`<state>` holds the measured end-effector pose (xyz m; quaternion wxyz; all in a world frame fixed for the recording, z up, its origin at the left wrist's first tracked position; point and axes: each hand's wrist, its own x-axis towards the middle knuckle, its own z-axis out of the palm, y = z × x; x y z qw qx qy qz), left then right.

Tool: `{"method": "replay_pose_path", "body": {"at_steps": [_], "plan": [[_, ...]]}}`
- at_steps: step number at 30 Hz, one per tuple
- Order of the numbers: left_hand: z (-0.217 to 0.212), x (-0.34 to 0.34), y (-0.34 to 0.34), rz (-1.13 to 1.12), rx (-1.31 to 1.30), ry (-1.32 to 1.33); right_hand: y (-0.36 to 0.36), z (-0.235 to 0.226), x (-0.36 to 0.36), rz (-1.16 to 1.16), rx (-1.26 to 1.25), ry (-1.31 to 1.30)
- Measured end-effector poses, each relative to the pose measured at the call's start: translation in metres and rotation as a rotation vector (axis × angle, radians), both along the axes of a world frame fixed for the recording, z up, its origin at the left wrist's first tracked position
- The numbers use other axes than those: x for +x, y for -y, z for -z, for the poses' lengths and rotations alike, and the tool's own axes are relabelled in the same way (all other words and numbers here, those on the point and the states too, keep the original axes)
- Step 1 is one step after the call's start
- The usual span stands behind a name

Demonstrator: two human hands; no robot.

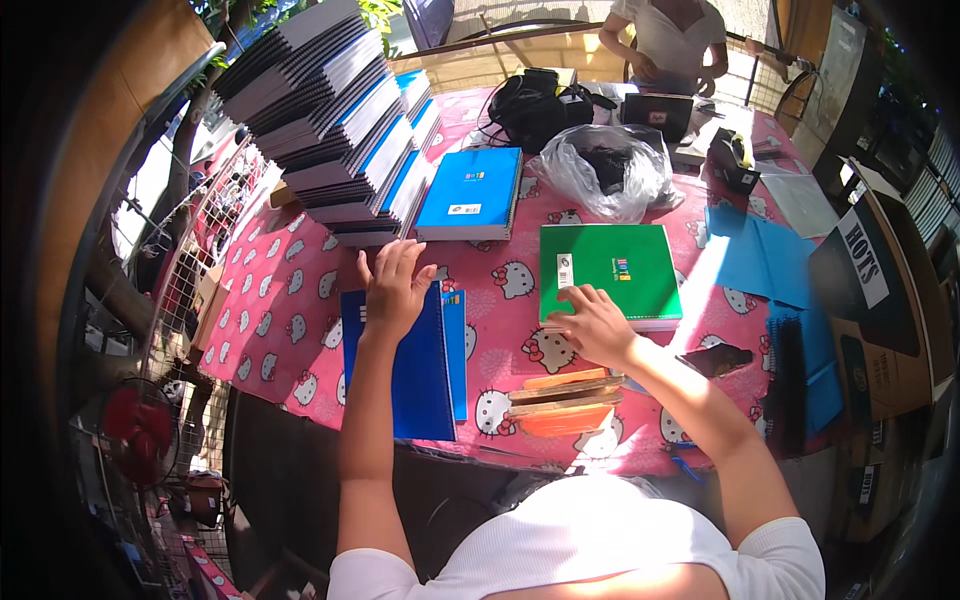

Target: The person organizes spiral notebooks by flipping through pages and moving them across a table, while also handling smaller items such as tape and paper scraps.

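My left hand (392,290) lies flat, fingers spread, on the top edge of the dark blue notebook (400,365); grip wide, holding nothing, palm pressing the cover; a lighter blue cover (456,350) shows just beneath it along its right side. My right hand (597,325) rests at the lower left corner of the green spiral notebook (610,272); fingers curled down onto its edge, grip narrow, touching the cover; whether anything is pinched I cannot tell. Both notebooks lie flat on the worktop (280,330), which carries a pink cloth printed with cartoon cats; dark blue one near the front edge at left, green one right of centre, the two well apart. Between my forearms, near the front edge: a small stack of orange and wooden flat pieces (566,400). Behind the left hand: a bright blue spiral notebook (470,192); left of that, a tall slanted stack of notebooks (330,120). Behind the green notebook: a clear plastic bag (610,170) with something dark inside. Far side of worktop: another person (668,45) in a white top.
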<state>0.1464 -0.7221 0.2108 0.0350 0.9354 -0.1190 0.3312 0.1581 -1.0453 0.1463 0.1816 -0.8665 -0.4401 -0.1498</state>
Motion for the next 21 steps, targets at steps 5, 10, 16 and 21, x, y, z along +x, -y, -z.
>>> {"method": "replay_pose_path", "body": {"at_steps": [5, 10, 16, 21], "plan": [[0.114, -0.037, 0.012, -0.442, -0.085, -0.766, -0.045, 0.042, 0.032, 0.016, -0.311, 0.013], [0.148, -0.065, 0.014, -0.492, -0.421, -0.672, -0.042, 0.049, 0.038, -0.097, -0.267, -0.071], [0.045, -0.085, 0.126, -0.096, -0.796, -0.591, -0.025, 0.058, 0.042, -0.097, -0.278, 0.092], [0.061, -0.123, 0.183, 0.064, -0.356, -0.670, -0.028, 0.043, 0.037, -0.117, -0.195, -0.060]]}}
